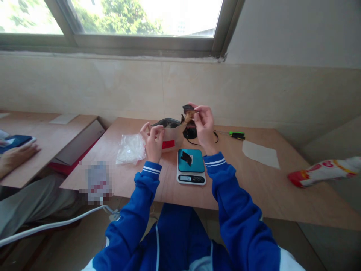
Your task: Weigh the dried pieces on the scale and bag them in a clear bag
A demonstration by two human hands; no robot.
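Observation:
My left hand [154, 140] is closed on the left rim of an open bag [176, 135] with a red label. Above the bag's right side, my right hand [204, 126] pinches a dark and brown, crinkled dried piece [189, 114]. More dark material shows inside the bag's mouth. In front of the bag lies a digital scale [199, 162] with a teal top and a lit display, whose digits are too small to read. A dark dried piece [186, 158] rests on it beside a small pale patch.
A clear plastic bag [131, 149] lies left. Behind are a black object [190, 132] and cable; rightward, a green-black tool [237, 135], white paper [261, 153] and a red-white package [324, 172]. Another person's hand [19, 158] rests at the far-left table.

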